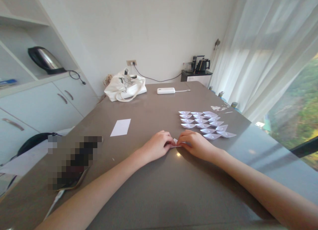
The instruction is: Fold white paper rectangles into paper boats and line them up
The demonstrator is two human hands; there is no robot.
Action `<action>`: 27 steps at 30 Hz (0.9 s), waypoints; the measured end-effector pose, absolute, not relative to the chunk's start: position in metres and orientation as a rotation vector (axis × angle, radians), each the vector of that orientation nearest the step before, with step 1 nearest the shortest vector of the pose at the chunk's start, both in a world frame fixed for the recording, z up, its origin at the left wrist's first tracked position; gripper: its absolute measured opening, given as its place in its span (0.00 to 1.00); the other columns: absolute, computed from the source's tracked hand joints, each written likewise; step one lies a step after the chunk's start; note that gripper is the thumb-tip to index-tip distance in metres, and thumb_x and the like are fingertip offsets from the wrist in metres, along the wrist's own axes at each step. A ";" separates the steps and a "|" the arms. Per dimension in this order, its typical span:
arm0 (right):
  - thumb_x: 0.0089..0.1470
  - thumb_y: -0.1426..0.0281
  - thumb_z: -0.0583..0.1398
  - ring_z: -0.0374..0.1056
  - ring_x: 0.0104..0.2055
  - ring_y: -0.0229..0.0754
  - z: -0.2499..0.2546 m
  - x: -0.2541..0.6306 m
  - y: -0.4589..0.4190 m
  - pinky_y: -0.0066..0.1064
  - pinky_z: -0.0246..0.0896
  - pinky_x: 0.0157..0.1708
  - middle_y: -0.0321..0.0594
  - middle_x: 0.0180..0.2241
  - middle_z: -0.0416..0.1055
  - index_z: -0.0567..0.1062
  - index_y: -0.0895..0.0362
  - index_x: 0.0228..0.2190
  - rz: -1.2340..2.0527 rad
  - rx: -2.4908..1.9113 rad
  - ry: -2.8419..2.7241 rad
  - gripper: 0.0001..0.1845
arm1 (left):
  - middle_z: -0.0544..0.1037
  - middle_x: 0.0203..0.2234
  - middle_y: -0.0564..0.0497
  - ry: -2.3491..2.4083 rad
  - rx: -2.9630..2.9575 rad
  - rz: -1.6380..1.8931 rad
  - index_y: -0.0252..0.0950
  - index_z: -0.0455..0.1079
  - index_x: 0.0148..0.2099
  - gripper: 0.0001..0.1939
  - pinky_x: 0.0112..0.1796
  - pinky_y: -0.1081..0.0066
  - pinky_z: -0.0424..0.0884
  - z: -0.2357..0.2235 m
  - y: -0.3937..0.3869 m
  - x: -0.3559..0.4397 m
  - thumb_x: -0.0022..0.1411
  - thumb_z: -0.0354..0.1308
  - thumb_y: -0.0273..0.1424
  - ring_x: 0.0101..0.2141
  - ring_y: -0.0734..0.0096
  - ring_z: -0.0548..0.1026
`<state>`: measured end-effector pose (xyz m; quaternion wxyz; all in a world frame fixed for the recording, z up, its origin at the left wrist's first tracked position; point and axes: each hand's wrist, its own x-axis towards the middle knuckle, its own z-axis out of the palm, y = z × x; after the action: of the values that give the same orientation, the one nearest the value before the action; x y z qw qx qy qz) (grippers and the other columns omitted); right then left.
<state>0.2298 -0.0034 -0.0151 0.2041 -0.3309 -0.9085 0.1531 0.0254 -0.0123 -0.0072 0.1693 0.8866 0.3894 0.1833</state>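
A small folded white paper boat (pixel 175 142) is held low over the table between my two hands, its peak showing in the gap. My left hand (pixel 160 143) pinches its left end with fingers closed. At the other end, the fingers of my right hand (pixel 195 143) are pinched on it too. Just beyond my right hand stand several finished paper boats (pixel 202 125) in rows. A flat stack or sheet of white paper (pixel 120 127) lies to the left of my left hand.
A phone (pixel 74 167) with a cable lies by my left forearm, its screen blurred out. Farther back are a white bag (pixel 126 87) and a white power bank (pixel 166 90) with a short cable. Paper scraps (pixel 218 108) lie near the table's right edge.
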 end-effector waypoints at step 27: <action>0.46 0.78 0.56 0.69 0.38 0.44 0.004 0.230 -0.014 0.29 0.58 0.37 0.43 0.32 0.73 0.74 0.58 0.26 0.203 -1.384 -2.564 0.07 | 0.74 0.29 0.50 1.317 2.521 0.416 0.35 0.71 0.31 0.05 0.37 0.69 0.65 -0.007 -0.009 0.012 0.58 0.59 0.30 0.34 0.66 0.70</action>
<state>0.2298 -0.0137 0.0039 0.1099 -0.4710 -0.8725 0.0692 0.0124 -0.0086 -0.0069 0.1332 0.8691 0.4543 0.1433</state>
